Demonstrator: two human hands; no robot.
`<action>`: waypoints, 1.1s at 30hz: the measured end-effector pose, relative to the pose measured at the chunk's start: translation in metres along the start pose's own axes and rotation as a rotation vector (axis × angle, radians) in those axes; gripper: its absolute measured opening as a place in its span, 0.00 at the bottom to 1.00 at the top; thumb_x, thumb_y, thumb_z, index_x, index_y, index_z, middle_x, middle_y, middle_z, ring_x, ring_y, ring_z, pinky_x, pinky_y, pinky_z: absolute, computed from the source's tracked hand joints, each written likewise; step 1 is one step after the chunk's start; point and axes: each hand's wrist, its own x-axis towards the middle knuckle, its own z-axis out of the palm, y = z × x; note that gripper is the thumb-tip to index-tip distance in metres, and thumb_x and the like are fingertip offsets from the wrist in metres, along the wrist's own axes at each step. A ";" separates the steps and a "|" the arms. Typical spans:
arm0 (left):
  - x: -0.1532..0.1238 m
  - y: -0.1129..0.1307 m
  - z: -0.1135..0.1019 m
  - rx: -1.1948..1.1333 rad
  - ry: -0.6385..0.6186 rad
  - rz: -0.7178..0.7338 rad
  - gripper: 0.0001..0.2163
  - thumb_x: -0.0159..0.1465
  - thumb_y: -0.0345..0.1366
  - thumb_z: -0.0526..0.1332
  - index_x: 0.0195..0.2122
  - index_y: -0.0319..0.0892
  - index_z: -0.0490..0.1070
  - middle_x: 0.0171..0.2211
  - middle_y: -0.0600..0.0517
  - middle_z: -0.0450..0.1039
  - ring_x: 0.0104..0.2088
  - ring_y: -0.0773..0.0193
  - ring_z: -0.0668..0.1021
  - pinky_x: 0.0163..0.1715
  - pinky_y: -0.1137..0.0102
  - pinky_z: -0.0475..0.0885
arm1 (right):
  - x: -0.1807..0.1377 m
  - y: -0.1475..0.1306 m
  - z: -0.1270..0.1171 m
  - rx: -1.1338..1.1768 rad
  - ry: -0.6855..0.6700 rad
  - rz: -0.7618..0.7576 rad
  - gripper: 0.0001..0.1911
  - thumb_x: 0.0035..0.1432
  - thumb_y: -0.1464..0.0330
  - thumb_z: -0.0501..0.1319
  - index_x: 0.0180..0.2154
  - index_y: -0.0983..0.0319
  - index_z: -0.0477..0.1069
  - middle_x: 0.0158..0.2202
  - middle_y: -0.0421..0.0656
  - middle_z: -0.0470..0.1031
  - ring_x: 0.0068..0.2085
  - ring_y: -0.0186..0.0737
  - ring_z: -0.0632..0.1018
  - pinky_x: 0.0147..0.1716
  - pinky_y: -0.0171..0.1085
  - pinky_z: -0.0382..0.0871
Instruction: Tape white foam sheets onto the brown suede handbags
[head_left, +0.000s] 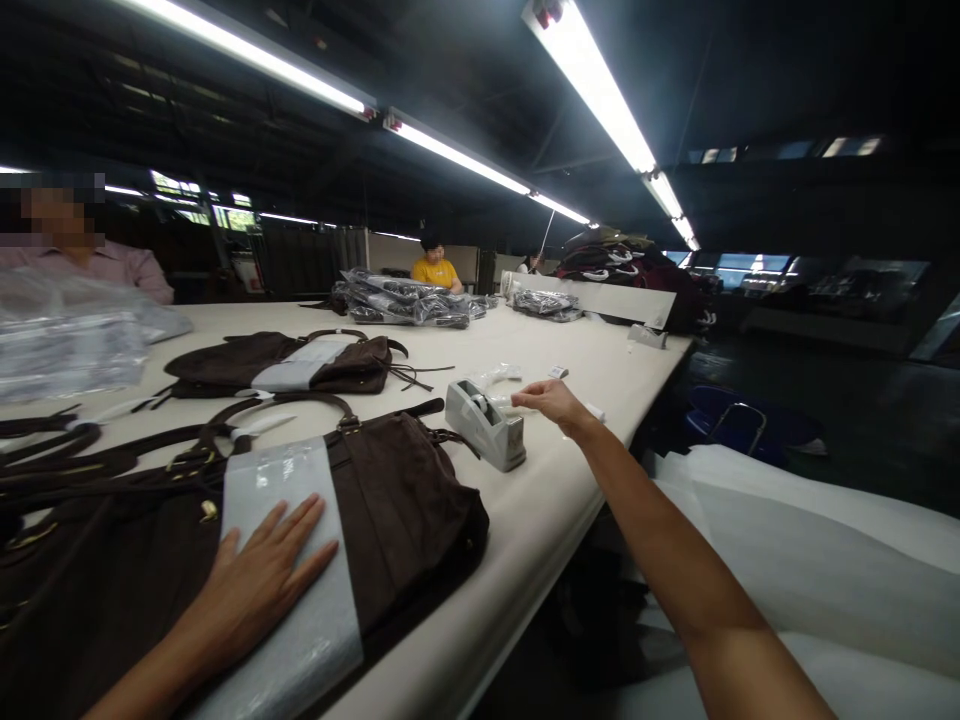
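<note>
A dark brown handbag (405,500) lies flat on the cream table (570,470) in front of me, wrapped round its middle by a white foam sheet (300,560). My left hand (259,585) rests flat on that sheet, fingers spread. My right hand (551,403) is stretched out to the grey tape dispenser (486,424), its fingertips pinched at the dispenser's front end; what they hold is too small to make out.
A second wrapped brown bag (300,365) lies further back, loose straps (60,450) at the left. Bagged goods (409,300) and clear plastic (67,340) sit on the table. Two people sit at the far side. White sheet material (810,560) lies off the table's right edge.
</note>
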 end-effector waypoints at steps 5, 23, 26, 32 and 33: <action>-0.001 0.005 -0.008 -0.012 -0.049 -0.031 0.31 0.65 0.49 0.41 0.67 0.41 0.49 0.68 0.48 0.47 0.68 0.45 0.49 0.62 0.40 0.48 | -0.026 0.020 -0.009 -0.096 -0.017 -0.057 0.11 0.48 0.62 0.64 0.23 0.65 0.75 0.21 0.42 0.75 0.25 0.35 0.74 0.28 0.33 0.66; -0.014 0.027 -0.031 -0.112 -0.092 -0.083 0.32 0.66 0.54 0.41 0.67 0.42 0.48 0.68 0.47 0.45 0.68 0.47 0.46 0.63 0.44 0.42 | -0.062 0.091 0.031 -0.377 0.386 0.043 0.13 0.49 0.58 0.63 0.21 0.59 0.76 0.24 0.46 0.79 0.27 0.45 0.77 0.27 0.39 0.65; -0.013 0.025 -0.029 -0.157 -0.064 -0.078 0.33 0.66 0.56 0.41 0.67 0.43 0.48 0.69 0.48 0.45 0.68 0.46 0.46 0.63 0.43 0.40 | -0.071 0.057 0.050 0.062 0.296 0.010 0.19 0.41 0.53 0.69 0.28 0.63 0.79 0.26 0.49 0.79 0.24 0.42 0.75 0.22 0.38 0.66; -0.015 0.024 -0.024 -0.197 -0.037 -0.080 0.33 0.66 0.56 0.41 0.67 0.42 0.49 0.69 0.48 0.46 0.68 0.45 0.46 0.62 0.39 0.39 | -0.066 -0.066 0.161 0.397 -0.180 0.043 0.17 0.43 0.60 0.73 0.29 0.68 0.78 0.24 0.46 0.78 0.21 0.30 0.72 0.17 0.27 0.64; -0.015 0.024 -0.024 -0.202 -0.030 -0.077 0.33 0.66 0.56 0.41 0.67 0.41 0.49 0.68 0.48 0.46 0.68 0.44 0.46 0.62 0.39 0.39 | -0.060 -0.080 0.184 0.420 -0.206 0.063 0.13 0.45 0.63 0.72 0.28 0.68 0.78 0.23 0.45 0.77 0.21 0.28 0.72 0.17 0.25 0.64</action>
